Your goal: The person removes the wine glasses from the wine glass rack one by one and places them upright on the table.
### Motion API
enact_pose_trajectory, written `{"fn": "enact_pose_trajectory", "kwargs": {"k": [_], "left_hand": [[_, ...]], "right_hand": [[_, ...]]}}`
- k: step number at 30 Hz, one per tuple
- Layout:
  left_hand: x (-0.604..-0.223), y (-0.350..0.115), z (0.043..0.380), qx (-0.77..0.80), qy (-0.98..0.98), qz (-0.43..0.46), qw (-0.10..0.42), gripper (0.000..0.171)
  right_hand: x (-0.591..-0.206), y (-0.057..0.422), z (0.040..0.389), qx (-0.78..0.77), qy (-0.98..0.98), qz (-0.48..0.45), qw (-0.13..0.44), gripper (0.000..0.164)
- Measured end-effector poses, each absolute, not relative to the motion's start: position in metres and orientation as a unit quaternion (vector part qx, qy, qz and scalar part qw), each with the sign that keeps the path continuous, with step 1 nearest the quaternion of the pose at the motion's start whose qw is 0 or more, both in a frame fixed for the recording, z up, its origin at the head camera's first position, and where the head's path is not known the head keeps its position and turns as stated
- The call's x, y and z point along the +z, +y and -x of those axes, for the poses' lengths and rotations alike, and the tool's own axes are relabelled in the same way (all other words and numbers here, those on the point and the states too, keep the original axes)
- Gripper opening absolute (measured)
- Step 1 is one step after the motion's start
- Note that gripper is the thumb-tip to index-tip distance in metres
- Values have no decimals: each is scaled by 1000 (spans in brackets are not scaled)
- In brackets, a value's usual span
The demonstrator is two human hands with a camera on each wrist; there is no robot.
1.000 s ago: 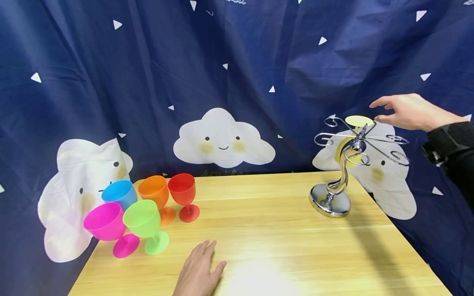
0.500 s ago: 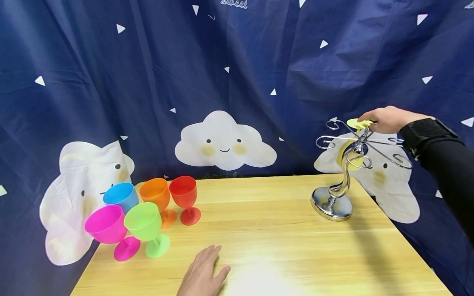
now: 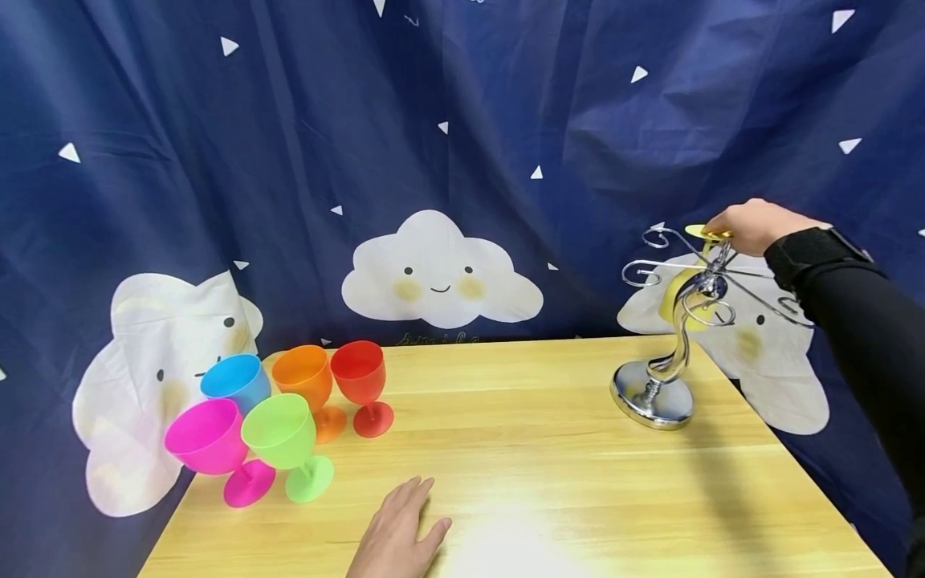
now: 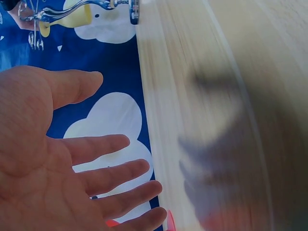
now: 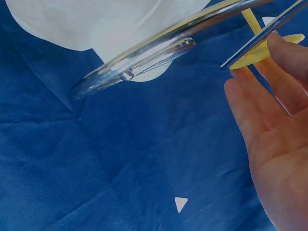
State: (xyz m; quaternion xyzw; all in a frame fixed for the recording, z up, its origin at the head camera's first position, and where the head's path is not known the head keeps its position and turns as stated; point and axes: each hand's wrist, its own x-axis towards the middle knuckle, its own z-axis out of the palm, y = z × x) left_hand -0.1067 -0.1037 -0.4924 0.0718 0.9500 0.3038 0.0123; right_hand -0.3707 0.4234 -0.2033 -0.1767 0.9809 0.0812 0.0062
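At the right, a chrome stemware rack (image 3: 679,343) with curled wire arms stands on its round base. From it hangs a yellow goblet (image 3: 672,302) upside down, its bowl partly behind the twisted stem. My right hand (image 3: 755,226) pinches the goblet's flat foot at the top of the rack. In the right wrist view, the thumb and fingers close on that yellow foot (image 5: 260,54) beside a chrome wire. My left hand (image 3: 396,530) is low over the front of the table, fingers spread and holding nothing; the left wrist view shows its bare palm (image 4: 48,163).
Upright on the table's left side stand a magenta goblet (image 3: 209,440), a green goblet (image 3: 282,433), a blue one (image 3: 238,381), an orange one (image 3: 303,377) and a red one (image 3: 359,373). A dark blue cloud-print curtain (image 3: 484,104) hangs behind the wooden table (image 3: 506,417).
My right hand has come in from the right, down onto the yellow goblet's foot, and now grips it. The left hand and the other goblets stay about where they were.
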Motion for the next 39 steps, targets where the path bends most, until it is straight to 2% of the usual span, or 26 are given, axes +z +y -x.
{"fn": "enact_pose_trajectory", "kwargs": {"k": [7, 20, 26, 34, 39], "left_hand": [[-491, -102, 108, 303, 950, -73, 10, 64], [-491, -103, 109, 296, 952, -76, 9, 63], [-492, -104, 110, 302, 950, -76, 22, 64], [-495, -103, 111, 313, 946, -73, 43, 65], [-497, -103, 110, 318, 944, -73, 47, 64]], "right_hand": [[-194, 431, 367, 88, 984, 156, 7, 27], [-183, 433, 352, 96, 987, 125, 39, 35], [-181, 423, 345, 119, 983, 137, 7, 22], [-181, 406, 342, 137, 977, 158, -38, 40], [-183, 401, 343, 153, 967, 191, -75, 31]]}}
